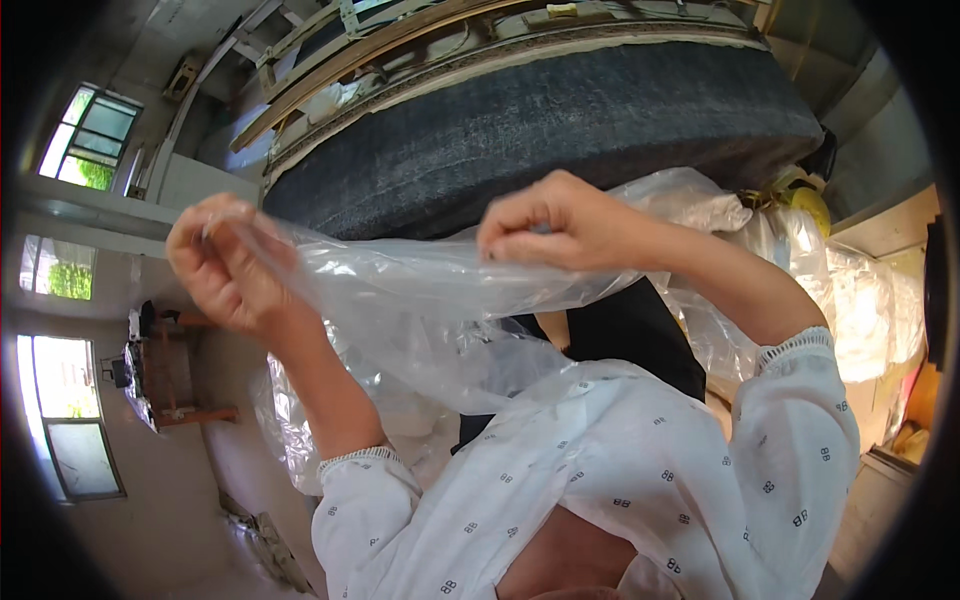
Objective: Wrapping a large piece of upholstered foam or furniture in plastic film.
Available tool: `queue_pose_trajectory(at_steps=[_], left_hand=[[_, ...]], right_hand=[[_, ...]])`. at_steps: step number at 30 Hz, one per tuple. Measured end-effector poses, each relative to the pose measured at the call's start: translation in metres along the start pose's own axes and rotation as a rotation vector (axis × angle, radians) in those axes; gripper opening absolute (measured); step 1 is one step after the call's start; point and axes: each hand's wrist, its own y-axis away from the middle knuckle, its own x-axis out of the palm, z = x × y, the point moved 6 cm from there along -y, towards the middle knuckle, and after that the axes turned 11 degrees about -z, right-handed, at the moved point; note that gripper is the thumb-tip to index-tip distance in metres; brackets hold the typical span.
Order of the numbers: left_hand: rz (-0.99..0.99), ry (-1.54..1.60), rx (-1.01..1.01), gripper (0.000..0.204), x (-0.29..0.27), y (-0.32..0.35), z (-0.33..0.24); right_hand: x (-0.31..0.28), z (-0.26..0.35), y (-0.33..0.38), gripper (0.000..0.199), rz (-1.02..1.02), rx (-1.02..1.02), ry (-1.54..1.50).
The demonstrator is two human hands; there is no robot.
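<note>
A clear plastic sheet or bag point(400, 275) is stretched between my two hands in front of my chest; its loose part hangs over my lap. At the left, my left hand point(232, 262) is raised with curled fingers, gripping one end of the plastic. My right hand point(545, 225) is closed near the middle, its fingers pinched at the plastic's upper edge. Slight motion blur softens both hands. Whether the plastic is a bag or a single sheet, I cannot tell.
A long dark padded surface point(540, 130) lies ahead, with wooden rails point(380, 60) behind it. More clear plastic point(860, 300) is heaped at the right, by a yellow item point(805, 205). A wooden stand point(175, 375) and windows point(95, 135) are at the left.
</note>
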Motion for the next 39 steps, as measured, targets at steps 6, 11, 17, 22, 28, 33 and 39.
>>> queue_pose_trajectory(at_steps=[6, 11, 17, 22, 28, 33, 39], left_hand=[[-0.051, 0.057, -0.222, 0.011, 0.024, 0.007, 0.039], [-0.062, 0.033, -0.154, 0.008, 0.04, 0.009, 0.045], [0.012, 0.033, -0.104, 0.009, 0.065, 0.012, 0.039], [0.015, -0.057, -0.169, 0.009, 0.044, 0.015, 0.062], [0.072, -0.627, 0.022, 0.015, 0.015, 0.004, 0.123], [0.161, -1.158, 0.085, 0.025, -0.115, -0.014, 0.217], [0.281, -1.341, 0.011, 0.021, -0.279, -0.032, 0.311]], right_hand=[[-0.07, 0.014, 0.007, 0.01, -0.432, -0.249, 0.273], [-0.048, 0.023, 0.012, 0.01, -0.353, -0.213, 0.248], [-0.027, -0.007, 0.001, 0.015, -0.375, -0.24, 0.097], [-0.042, -0.007, 0.0, 0.011, -0.163, 0.335, -0.597], [-0.036, -0.049, 0.108, 0.016, 0.732, 0.703, -0.3], [-0.135, -0.194, 0.328, 0.035, 1.111, 0.839, 0.832], [-0.406, -0.178, 0.51, 0.015, 0.496, 1.336, 1.678]])
